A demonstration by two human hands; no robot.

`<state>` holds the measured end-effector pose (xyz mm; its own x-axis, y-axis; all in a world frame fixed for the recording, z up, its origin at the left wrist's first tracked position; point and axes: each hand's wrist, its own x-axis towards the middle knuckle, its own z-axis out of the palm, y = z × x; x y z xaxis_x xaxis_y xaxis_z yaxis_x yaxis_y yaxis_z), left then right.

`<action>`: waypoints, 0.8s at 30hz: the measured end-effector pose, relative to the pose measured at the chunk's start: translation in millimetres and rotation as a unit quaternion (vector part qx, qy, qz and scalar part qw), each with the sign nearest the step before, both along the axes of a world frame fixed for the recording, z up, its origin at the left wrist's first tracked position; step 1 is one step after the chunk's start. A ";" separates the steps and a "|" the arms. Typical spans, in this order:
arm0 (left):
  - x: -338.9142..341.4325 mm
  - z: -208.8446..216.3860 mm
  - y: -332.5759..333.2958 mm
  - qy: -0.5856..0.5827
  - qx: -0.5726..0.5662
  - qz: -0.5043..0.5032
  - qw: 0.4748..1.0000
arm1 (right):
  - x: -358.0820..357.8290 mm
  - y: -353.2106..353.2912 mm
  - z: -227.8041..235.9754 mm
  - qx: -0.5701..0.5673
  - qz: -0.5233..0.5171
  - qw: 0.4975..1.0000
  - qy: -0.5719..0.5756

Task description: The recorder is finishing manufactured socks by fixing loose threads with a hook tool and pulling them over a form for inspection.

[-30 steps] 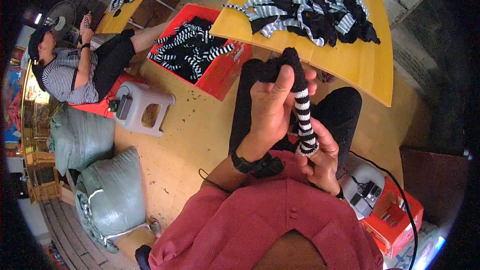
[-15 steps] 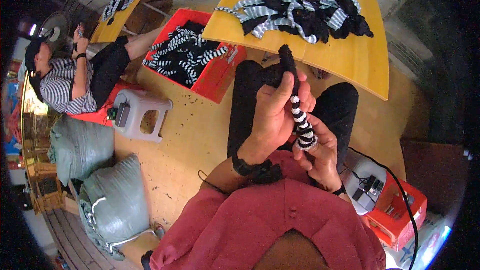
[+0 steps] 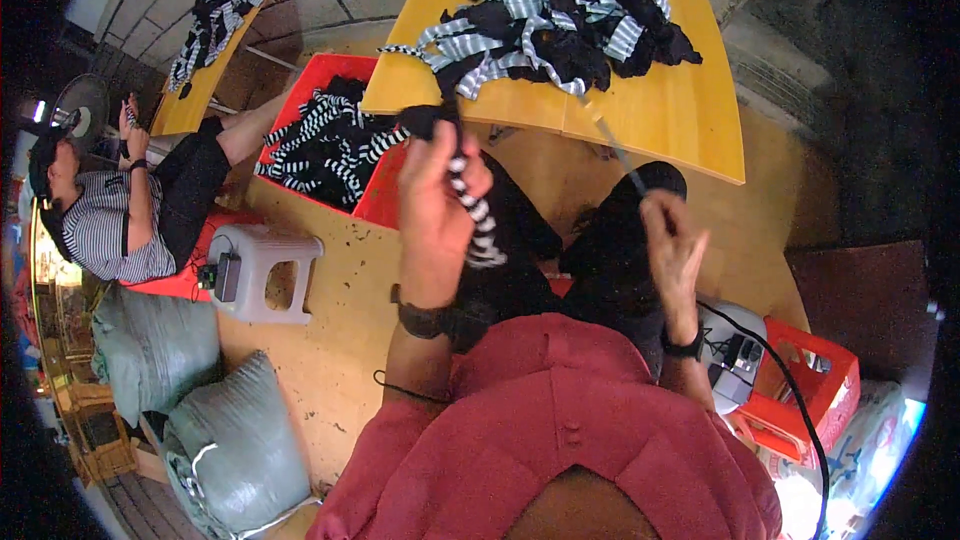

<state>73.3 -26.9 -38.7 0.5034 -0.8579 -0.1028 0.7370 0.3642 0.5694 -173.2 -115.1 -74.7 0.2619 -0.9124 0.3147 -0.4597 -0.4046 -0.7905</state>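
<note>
My left hand (image 3: 432,225) is raised near the table's front-left corner, its fingers closed round a knitted piece. The piece has a bunched black end above the fingers and a narrow black-and-white striped knit tube (image 3: 481,225) hanging below them. Over my right knee, my right hand (image 3: 676,255) pinches the lower end of a thin, flat grey rod (image 3: 618,148). The rod slants up and left, and its paler tip overlaps the table edge from here. Motion blurs both hands a little, so what kind of tool it is I cannot tell.
Striped and black knit pieces (image 3: 560,20) cover part of the yellow table (image 3: 680,130). A red bin (image 3: 385,185) holds similar pieces. Left are a seated person (image 3: 115,210), a grey stool (image 3: 265,275) and stuffed sacks (image 3: 235,440). A black cable (image 3: 790,360) passes a red stool (image 3: 815,390) at right.
My hands have come apart. The left has moved left with the striped knit tube; the right has let go of the tube's lower end and moved right, the rod now showing in it.
</note>
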 end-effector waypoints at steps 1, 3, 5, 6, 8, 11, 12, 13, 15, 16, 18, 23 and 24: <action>-4.8 -6.3 -0.2 -0.029 -0.010 -0.034 0.999 | 1.6 -17.7 -4.1 -0.048 -0.027 0.998 0.030; -19.1 -8.8 -2.5 -0.020 0.016 -0.064 0.998 | 0.6 -43.9 -9.4 -0.086 -0.057 0.992 0.077; -31.9 -1.8 -4.9 -0.018 0.034 -0.057 0.998 | -7.6 -69.9 -17.2 -0.088 -0.140 0.983 0.077; -34.3 2.5 -5.5 -0.013 0.049 -0.060 0.997 | -11.0 -79.5 -19.1 -0.087 -0.135 0.984 0.077; -36.6 0.8 -5.2 -0.029 0.051 -0.064 0.996 | -17.3 -95.0 -19.0 -0.104 -0.218 0.960 0.144; -39.5 3.5 -6.2 -0.044 0.058 -0.077 0.994 | -22.6 -117.8 -22.4 -0.173 -0.205 0.931 0.247; -41.3 3.2 -5.8 -0.054 0.062 -0.074 0.994 | -20.1 -122.7 -22.6 -0.194 -0.197 0.923 0.267; -43.4 3.0 -5.7 -0.063 0.066 -0.071 0.993 | -18.3 -127.3 -22.4 -0.191 -0.200 0.923 0.267; -47.5 3.1 -5.2 -0.070 0.066 -0.070 0.993 | -14.1 -134.6 -20.2 -0.145 -0.171 0.915 0.335; -49.0 2.9 -4.7 -0.076 0.063 -0.065 0.993 | -13.1 -138.9 -22.8 -0.142 -0.172 0.916 0.334; -50.0 0.0 -4.5 -0.090 0.076 -0.065 0.991 | -15.2 -147.1 -29.8 -0.184 -0.159 0.919 0.309; -50.8 8.6 -4.3 -0.083 0.092 -0.041 0.992 | -24.3 -127.8 -27.4 -0.075 -0.191 0.973 0.102; -48.2 8.8 -5.8 -0.066 0.069 -0.038 0.995 | -23.8 -114.2 -15.9 0.045 -0.175 0.982 -0.061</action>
